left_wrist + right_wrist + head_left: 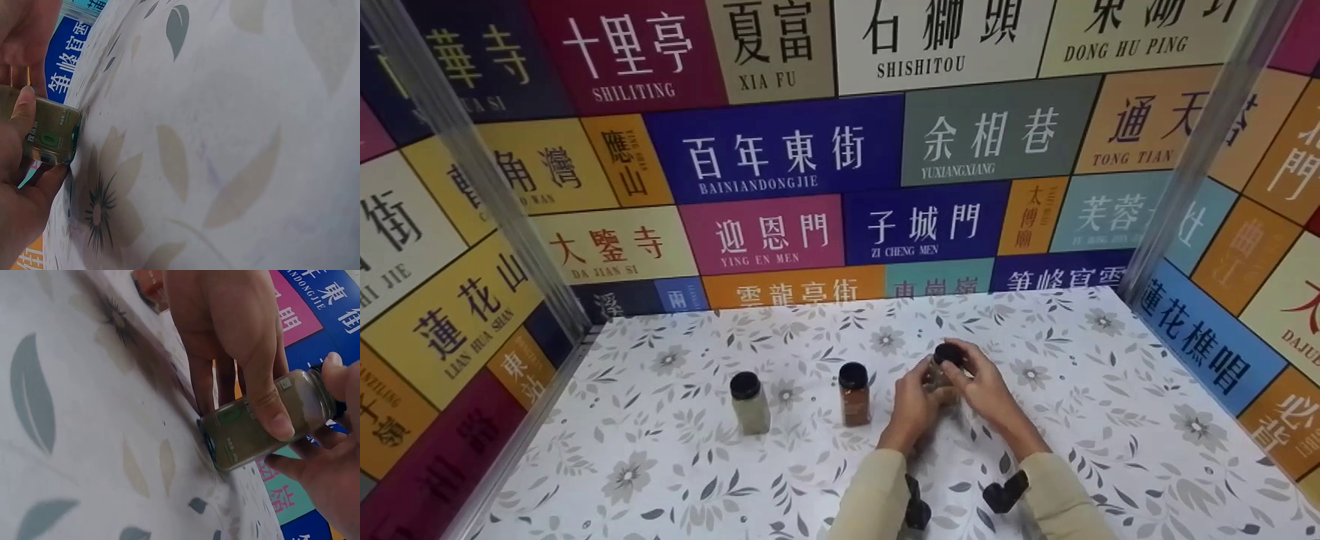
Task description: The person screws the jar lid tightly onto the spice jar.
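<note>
A clear jar [247, 427] of greenish-brown powder stands at the right of the group on the table, its base at the tablecloth. My left hand [913, 403] grips the jar's body, thumb laid across its side in the right wrist view. On its black lid [948, 354], my right hand [988, 381] has its thumb and fingers closed around the rim. Left of the hands stands a black-lidded jar of reddish-brown powder [855, 401]. Farther left is another black-lidded jar, with pale green powder [753, 412]. Both stand upright, untouched.
A white tablecloth [690, 465] with grey leaves and flowers covers the table. Behind it rises a wall [780, 150] of coloured panels with Chinese lettering. Clear upright strips [1185, 150] stand near the table's back corners. Dark wrist devices [1005, 493] sit by both sleeves.
</note>
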### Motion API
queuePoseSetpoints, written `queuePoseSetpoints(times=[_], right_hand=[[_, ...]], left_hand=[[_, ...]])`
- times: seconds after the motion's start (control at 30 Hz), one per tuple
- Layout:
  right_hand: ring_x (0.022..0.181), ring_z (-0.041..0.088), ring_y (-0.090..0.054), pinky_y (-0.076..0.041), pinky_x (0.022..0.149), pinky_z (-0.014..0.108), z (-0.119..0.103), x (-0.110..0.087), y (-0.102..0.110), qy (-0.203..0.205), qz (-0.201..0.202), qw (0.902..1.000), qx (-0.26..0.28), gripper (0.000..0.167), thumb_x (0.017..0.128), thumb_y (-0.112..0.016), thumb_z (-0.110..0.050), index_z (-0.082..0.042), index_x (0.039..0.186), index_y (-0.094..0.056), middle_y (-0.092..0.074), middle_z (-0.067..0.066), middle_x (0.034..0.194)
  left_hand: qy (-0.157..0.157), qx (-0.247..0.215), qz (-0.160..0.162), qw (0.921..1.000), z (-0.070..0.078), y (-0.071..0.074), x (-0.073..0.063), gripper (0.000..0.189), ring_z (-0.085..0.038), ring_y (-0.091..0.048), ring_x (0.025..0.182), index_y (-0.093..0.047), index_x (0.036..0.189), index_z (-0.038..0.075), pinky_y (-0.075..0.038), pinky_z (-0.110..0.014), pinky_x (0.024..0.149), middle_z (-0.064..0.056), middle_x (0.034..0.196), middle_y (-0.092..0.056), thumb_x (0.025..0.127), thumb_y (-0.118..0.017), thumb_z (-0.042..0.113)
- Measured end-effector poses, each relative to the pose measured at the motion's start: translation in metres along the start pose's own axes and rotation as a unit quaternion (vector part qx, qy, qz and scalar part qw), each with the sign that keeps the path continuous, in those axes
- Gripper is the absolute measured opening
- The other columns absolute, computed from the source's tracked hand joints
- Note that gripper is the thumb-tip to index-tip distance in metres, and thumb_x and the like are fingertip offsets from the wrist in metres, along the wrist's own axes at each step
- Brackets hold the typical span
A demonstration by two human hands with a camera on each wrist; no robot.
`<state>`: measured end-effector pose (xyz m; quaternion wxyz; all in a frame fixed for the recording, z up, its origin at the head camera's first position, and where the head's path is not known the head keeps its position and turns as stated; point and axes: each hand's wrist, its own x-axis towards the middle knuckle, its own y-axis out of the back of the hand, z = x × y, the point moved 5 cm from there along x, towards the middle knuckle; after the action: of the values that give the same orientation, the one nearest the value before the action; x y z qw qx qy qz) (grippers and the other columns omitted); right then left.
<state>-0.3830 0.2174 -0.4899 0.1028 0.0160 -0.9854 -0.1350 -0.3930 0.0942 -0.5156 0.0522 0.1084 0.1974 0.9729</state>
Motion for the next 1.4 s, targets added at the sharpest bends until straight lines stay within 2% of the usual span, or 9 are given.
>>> queuePoseSetpoints(times=[0.07, 0.13, 0.33, 0.63, 0.77, 0.9, 1.07, 1.27, 1.4], right_hand=[[0.141, 0.042, -0.044, -0.048, 0.093, 0.013, 0.0, 0.0, -0.001, 0.006, 0.013, 0.9999, 0.001, 0.046, 0.101, -0.055, -0.007, -0.002, 0.146, -0.045, -0.044, 0.026, 0.15], [0.141, 0.041, -0.044, -0.047, 0.092, 0.012, 0.0, 0.001, -0.001, 0.002, 0.015, 0.9999, 0.0, 0.044, 0.101, -0.054, -0.006, -0.003, 0.145, -0.046, -0.045, 0.025, 0.15], [0.142, 0.038, -0.043, -0.046, 0.103, 0.025, -0.001, 0.003, 0.002, -0.012, -0.009, 0.9996, -0.022, 0.044, 0.103, -0.052, -0.009, -0.006, 0.146, -0.046, -0.045, 0.022, 0.151], [0.144, 0.04, -0.041, -0.043, 0.111, 0.04, 0.0, 0.001, 0.002, -0.027, -0.012, 0.9995, -0.008, 0.054, 0.102, -0.057, -0.016, -0.007, 0.152, -0.039, -0.042, 0.023, 0.155], [0.141, 0.041, -0.044, -0.047, 0.106, 0.033, -0.001, 0.001, 0.001, -0.044, 0.023, 0.9987, 0.014, 0.063, 0.095, -0.068, -0.018, -0.001, 0.146, -0.035, -0.045, 0.027, 0.15], [0.138, 0.04, -0.048, -0.05, 0.097, 0.022, -0.001, 0.002, 0.0, -0.056, 0.05, 0.9969, 0.022, 0.055, 0.094, -0.07, -0.014, 0.002, 0.135, -0.038, -0.05, 0.027, 0.144], [0.139, 0.04, -0.048, -0.05, 0.096, 0.022, -0.004, 0.002, 0.002, -0.034, 0.043, 0.9985, -0.005, 0.044, 0.098, -0.062, -0.011, 0.002, 0.136, -0.043, -0.053, 0.028, 0.143], [0.133, 0.041, -0.053, -0.047, 0.096, 0.014, -0.009, 0.001, 0.006, 0.044, 0.027, 0.9982, -0.031, 0.041, 0.1, -0.058, -0.01, 0.003, 0.139, -0.051, -0.056, 0.03, 0.139], [0.138, 0.041, -0.048, -0.043, 0.099, 0.012, -0.009, -0.001, 0.004, 0.045, -0.005, 0.9988, -0.02, 0.046, 0.103, -0.053, -0.012, -0.003, 0.147, -0.046, -0.049, 0.028, 0.148]], left_hand=[[0.005, -0.001, -0.002, 1.0, 0.0, 0.0, 0.0, 0.053, -0.016, -0.064, 0.12, -0.062, 0.136, 0.018, -0.053, -0.033, 0.103, -0.004, 0.128, -0.07, 0.085, -0.077, 0.015], [0.016, -0.006, -0.005, 0.9998, 0.0, -0.001, 0.0, 0.055, -0.016, -0.063, 0.123, -0.061, 0.138, 0.019, -0.051, -0.033, 0.106, -0.004, 0.13, -0.069, 0.086, -0.078, 0.017], [0.033, -0.016, -0.015, 0.9992, -0.001, 0.0, 0.001, 0.057, -0.015, -0.06, 0.127, -0.059, 0.14, 0.022, -0.049, -0.035, 0.109, -0.003, 0.132, -0.068, 0.086, -0.077, 0.02], [0.018, -0.014, -0.011, 0.9997, -0.001, 0.001, 0.0, 0.058, -0.017, -0.061, 0.127, -0.058, 0.141, 0.019, -0.049, -0.035, 0.109, -0.004, 0.133, -0.068, 0.086, -0.076, 0.017], [-0.005, -0.015, 0.0, 0.9999, 0.001, 0.002, 0.0, 0.056, -0.017, -0.064, 0.122, -0.061, 0.137, 0.016, -0.051, -0.033, 0.106, -0.005, 0.128, -0.071, 0.085, -0.078, 0.016], [-0.018, -0.003, 0.006, 0.9998, 0.001, 0.002, 0.0, 0.056, -0.016, -0.066, 0.114, -0.061, 0.137, 0.012, -0.053, -0.03, 0.1, -0.006, 0.123, -0.072, 0.085, -0.078, 0.017], [-0.02, 0.013, 0.005, 0.9997, 0.001, 0.001, 0.001, 0.048, -0.013, -0.067, 0.104, -0.065, 0.132, 0.016, -0.055, -0.025, 0.089, -0.005, 0.117, -0.074, 0.085, -0.078, 0.017], [-0.012, 0.004, 0.0, 0.9999, 0.0, 0.001, 0.001, 0.052, -0.019, -0.066, 0.118, -0.063, 0.135, 0.018, -0.053, -0.032, 0.101, -0.006, 0.124, -0.072, 0.085, -0.078, 0.021], [-0.014, 0.001, 0.001, 0.9999, 0.0, 0.001, 0.0, 0.054, -0.02, -0.064, 0.121, -0.062, 0.136, 0.016, -0.052, -0.035, 0.105, -0.007, 0.127, -0.071, 0.085, -0.079, 0.021]])
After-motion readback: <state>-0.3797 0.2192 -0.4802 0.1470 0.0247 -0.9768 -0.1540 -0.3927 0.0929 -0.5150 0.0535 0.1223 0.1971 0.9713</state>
